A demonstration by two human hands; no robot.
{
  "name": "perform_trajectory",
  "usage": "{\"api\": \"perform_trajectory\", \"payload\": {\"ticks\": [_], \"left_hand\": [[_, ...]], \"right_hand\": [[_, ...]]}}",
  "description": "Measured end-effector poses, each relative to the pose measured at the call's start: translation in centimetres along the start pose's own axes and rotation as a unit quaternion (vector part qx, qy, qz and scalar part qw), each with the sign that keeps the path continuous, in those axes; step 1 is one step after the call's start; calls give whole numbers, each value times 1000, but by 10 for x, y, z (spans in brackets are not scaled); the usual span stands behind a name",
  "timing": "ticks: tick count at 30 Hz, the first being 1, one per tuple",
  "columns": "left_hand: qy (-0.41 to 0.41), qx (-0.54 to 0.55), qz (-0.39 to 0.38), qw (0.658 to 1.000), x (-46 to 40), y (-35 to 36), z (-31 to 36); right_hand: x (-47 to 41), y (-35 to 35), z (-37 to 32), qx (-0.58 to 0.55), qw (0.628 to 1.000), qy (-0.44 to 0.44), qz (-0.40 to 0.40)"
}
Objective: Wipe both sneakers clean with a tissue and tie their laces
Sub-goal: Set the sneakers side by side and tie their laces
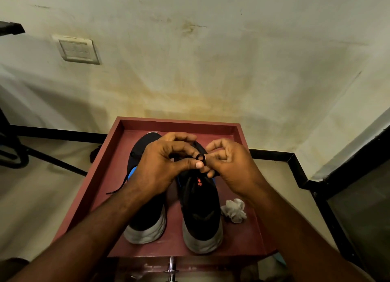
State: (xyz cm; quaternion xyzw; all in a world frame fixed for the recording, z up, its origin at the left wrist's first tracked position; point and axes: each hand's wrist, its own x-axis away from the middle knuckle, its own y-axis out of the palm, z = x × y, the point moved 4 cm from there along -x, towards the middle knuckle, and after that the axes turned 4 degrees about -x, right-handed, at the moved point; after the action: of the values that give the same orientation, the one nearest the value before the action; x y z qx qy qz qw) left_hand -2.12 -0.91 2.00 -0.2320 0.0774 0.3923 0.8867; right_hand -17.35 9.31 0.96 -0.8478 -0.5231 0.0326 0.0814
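On the far left we see a switch plate (76, 49) set in the stained wall (211, 60). Below it, a loose black lace end (118, 188) trails off the left sneaker (145, 224) onto the maroon tray (101, 176), which serves as our counter. That sneaker is black with a pale grey sole and stands heel toward us, its front half covered by our left hand (160, 165). The left hand is curled, thumb and forefinger pinched together on a small loop of black lace (200, 156). Just beside it sits the right sneaker (200, 214), also heel toward us, with a red mark on its tongue. Our right hand (230, 167) hovers over its lacing, fingers folded in and closed on the same lace, touching the left hand's fingertips. Farther right, a crumpled white tissue (234, 210) lies on the tray near the right sneaker, apart from both hands.
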Motion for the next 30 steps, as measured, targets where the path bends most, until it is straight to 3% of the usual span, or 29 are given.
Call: {"api": "perform_trajectory", "payload": {"ticks": [6, 11, 13, 15, 19, 22, 24, 27, 30], "left_hand": [[-21, 25, 0, 999, 0, 1, -5], [-87, 58, 55, 993, -6, -12, -12], [-94, 51, 56, 993, -6, -14, -14], [-90, 33, 59, 994, -5, -15, -14], [-99, 25, 64, 993, -7, -16, -15], [-108, 18, 67, 992, -6, -18, -12], [-114, 13, 67, 991, -6, -20, -14], [-122, 2, 67, 990, -6, -21, -15], [-127, -1, 55, 990, -7, -19, -16]], "right_hand": [[2, 7, -2, -33, 999, -1, -37], [-4, -23, 0, -102, 980, -1, 168], [-4, -39, -3, 116, 977, -17, 178], [0, -47, -7, 358, 927, 10, 107], [6, -53, -3, 490, 866, 91, -35], [9, -61, -10, 533, 839, 95, -47], [13, -69, -22, 462, 884, 69, -31], [18, -69, -33, 225, 972, 33, -66], [10, -65, -27, 27, 999, -3, -32]]}}
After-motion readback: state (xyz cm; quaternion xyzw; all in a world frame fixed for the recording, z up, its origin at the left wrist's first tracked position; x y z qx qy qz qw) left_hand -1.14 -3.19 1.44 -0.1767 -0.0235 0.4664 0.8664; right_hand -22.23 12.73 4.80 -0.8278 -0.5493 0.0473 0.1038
